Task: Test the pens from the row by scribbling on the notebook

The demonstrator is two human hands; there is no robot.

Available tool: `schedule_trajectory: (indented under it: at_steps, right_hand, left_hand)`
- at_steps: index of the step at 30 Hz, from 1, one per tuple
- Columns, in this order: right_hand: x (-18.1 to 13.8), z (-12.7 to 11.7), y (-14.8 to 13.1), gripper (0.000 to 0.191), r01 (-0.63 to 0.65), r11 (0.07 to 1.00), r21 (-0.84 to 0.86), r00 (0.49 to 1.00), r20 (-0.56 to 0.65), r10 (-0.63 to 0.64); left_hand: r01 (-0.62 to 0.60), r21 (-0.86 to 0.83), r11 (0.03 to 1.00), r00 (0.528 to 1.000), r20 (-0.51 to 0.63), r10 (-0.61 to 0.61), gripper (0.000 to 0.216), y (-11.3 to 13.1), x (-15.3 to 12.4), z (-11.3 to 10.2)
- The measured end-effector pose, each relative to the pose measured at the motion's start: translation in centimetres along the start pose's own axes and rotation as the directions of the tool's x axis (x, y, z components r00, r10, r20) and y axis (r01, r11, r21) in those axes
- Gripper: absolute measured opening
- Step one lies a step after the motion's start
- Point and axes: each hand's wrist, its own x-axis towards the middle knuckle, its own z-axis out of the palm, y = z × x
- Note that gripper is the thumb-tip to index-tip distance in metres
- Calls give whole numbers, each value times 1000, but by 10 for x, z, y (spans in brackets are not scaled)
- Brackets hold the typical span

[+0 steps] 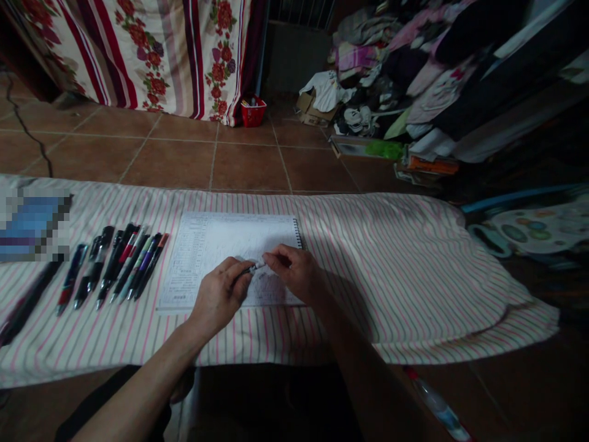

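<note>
Over the spiral notepad [239,236] my two hands meet. My left hand [223,288] is closed around a slim dark pen [249,269], most of which the fingers hide. At the pen's right end a small pale piece [259,264] shows, too small to make out fully. My right hand [294,270] pinches at that pale end with thumb and forefinger; what exactly sits between those fingertips is hidden. Printed or written lines cover the notepad's left side, and dark scribbles show beneath the hands. To the left lies a row of several pens [122,261], side by side.
A striped cloth [405,264] covers the low table. At its left edge are a long dark object [32,301] and a blurred-out blue item [32,224]. A red basket [253,112], piled clothes [381,67] and a plastic bottle [437,405] are on the floor.
</note>
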Motion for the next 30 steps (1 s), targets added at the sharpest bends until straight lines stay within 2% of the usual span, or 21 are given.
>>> schedule_trajectory:
  at_steps: [5, 9, 14, 19, 23, 26, 30]
  right_hand:
    - [0, 0, -2, 49, -33, 995, -91, 999, 0, 33]
    - [0, 3, -1, 57, -127, 988, -91, 992, -5, 128]
    - [-1, 5, -2, 63, -162, 980, -119, 987, -20, 161]
    - [-1, 3, -8, 57, -217, 961, -170, 976, -3, 220]
    - [0, 6, -9, 40, -176, 968, -176, 984, -40, 172]
    - [1, 9, -6, 28, -168, 981, -93, 983, -95, 159]
    - [0, 10, -4, 34, -98, 995, 12, 988, -120, 99]
  left_hand:
    - [-23, 44, 999, 1000, 13, 22, 26, 2, -1, 2]
    - [-60, 68, 996, 998, 9, 59, 27, 3, -3, 4]
    - [-116, 103, 988, 993, 7, 116, 27, 1, -4, 4]
    - [-87, 70, 994, 996, -5, 88, 23, 2, -3, 4]
    - [-66, 93, 993, 998, -2, 67, 23, 2, -2, 4]
    - [-46, 120, 992, 999, -5, 46, 23, 2, -2, 5]
    - [-22, 129, 991, 1000, -12, 24, 22, 1, -2, 4]
